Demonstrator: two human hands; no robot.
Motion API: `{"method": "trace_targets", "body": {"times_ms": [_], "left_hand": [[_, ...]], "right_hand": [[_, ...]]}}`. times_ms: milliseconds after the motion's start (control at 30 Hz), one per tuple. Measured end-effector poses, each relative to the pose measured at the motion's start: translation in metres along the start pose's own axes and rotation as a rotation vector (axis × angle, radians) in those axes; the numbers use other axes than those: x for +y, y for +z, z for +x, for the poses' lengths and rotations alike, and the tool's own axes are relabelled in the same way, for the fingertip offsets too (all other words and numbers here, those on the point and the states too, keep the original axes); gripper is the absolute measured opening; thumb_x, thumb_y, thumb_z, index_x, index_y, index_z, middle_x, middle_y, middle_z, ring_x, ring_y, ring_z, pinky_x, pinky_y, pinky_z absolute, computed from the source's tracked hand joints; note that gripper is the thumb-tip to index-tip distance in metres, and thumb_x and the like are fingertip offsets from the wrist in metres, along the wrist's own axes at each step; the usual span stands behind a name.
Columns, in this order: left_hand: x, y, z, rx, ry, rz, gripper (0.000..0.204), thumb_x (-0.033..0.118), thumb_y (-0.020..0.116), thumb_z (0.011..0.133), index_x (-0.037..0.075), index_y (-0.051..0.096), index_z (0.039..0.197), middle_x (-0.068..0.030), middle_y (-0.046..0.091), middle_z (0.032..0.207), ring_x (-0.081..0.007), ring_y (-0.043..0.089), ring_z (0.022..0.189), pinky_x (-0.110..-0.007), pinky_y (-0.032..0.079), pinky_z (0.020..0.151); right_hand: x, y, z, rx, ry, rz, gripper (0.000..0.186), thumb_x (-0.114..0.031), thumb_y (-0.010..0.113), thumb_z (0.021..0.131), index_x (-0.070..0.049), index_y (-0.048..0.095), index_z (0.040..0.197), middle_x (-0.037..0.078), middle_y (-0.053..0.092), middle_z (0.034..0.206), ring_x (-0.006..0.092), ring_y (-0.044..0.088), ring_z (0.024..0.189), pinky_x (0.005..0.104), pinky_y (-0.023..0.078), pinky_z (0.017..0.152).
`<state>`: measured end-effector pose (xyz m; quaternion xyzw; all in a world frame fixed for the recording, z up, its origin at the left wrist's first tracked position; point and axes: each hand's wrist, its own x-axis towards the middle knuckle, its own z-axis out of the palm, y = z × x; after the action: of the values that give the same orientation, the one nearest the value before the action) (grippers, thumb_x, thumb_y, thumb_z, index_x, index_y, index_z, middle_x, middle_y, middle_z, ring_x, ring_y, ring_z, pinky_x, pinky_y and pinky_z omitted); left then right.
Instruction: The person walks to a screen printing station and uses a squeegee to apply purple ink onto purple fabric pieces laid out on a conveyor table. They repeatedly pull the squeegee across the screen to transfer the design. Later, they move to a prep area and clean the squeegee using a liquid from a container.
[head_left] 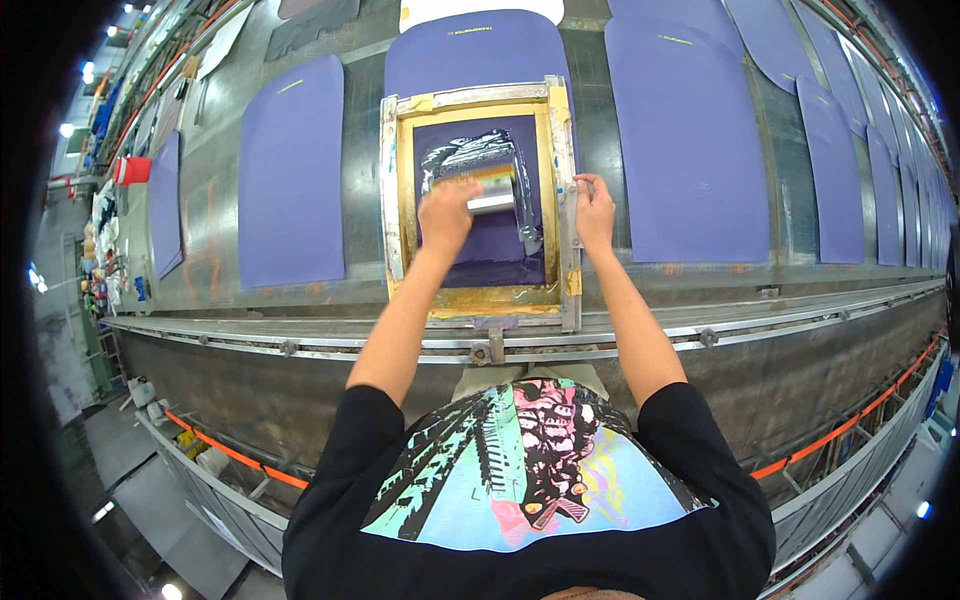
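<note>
My left hand (448,208) is closed round a short squeegee (493,192) with a shiny metal face, held over the mesh inside a screen-printing frame (391,200). Glossy wet ink (470,148) lies on the dark mesh beyond the squeegee, and a streak of it runs down the right side. Yellowish tape lines the frame's inner edges. On the outer right rail of the frame, my right hand (594,208) is closed with its fingers at the edge. Beneath the frame lies a purple sheet with rounded corners (478,50), its far end showing.
More purple sheets (291,175) (687,150) lie along the long metal table to both sides. A metal rail (640,335) runs along the table's near edge. A red container (132,170) is at the far left. Orange bars (235,452) run low behind me on either side.
</note>
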<state>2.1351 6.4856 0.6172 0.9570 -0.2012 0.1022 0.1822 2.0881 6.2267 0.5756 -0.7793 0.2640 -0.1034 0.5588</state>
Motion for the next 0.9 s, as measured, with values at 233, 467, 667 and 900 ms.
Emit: {"method": "trace_targets", "body": {"times_ms": [233, 467, 667, 900], "left_hand": [[0.02, -0.029, -0.051, -0.048, 0.023, -0.078, 0.049, -0.011, 0.066, 0.075, 0.021, 0.08, 0.108, -0.0014, 0.077, 0.116, -0.0246, 0.072, 0.106, -0.04, 0.056, 0.092], [-0.019, 0.005, 0.047, -0.017, 0.018, -0.015, 0.035, 0.001, 0.07, 0.08, 0.021, 0.08, 0.108, -0.0018, 0.078, 0.11, -0.0263, 0.071, 0.096, -0.041, 0.055, 0.084], [0.019, -0.018, -0.068, -0.103, 0.026, 0.032, 0.041, -0.005, 0.068, 0.081, 0.023, 0.081, 0.107, 0.0009, 0.077, 0.116, -0.0229, 0.071, 0.107, -0.038, 0.054, 0.093], [-0.008, -0.014, 0.057, -0.175, -0.191, 0.016, 0.041, 0.005, 0.073, 0.079, 0.026, 0.079, 0.113, -0.0063, 0.077, 0.109, -0.0319, 0.071, 0.099, -0.044, 0.057, 0.087]], "right_hand": [[-0.005, -0.001, 0.0, 0.002, 0.043, -0.011, 0.018, -0.023, 0.058, 0.104, -0.009, 0.068, 0.109, 0.013, 0.055, 0.061, 0.023, 0.054, 0.055, 0.0418, 0.041, 0.057], [0.001, -0.001, 0.001, -0.015, 0.032, 0.004, 0.017, -0.022, 0.059, 0.104, -0.009, 0.069, 0.109, 0.012, 0.053, 0.059, 0.0217, 0.051, 0.053, 0.041, 0.039, 0.055], [-0.003, 0.001, 0.0, 0.011, 0.025, 0.031, 0.019, -0.024, 0.06, 0.104, -0.009, 0.069, 0.11, 0.004, 0.045, 0.057, 0.0129, 0.043, 0.055, 0.0371, 0.035, 0.055], [-0.001, -0.002, 0.003, -0.002, 0.011, 0.022, 0.019, -0.024, 0.06, 0.103, -0.009, 0.07, 0.11, 0.006, 0.05, 0.059, 0.0148, 0.047, 0.055, 0.0387, 0.038, 0.057]]}}
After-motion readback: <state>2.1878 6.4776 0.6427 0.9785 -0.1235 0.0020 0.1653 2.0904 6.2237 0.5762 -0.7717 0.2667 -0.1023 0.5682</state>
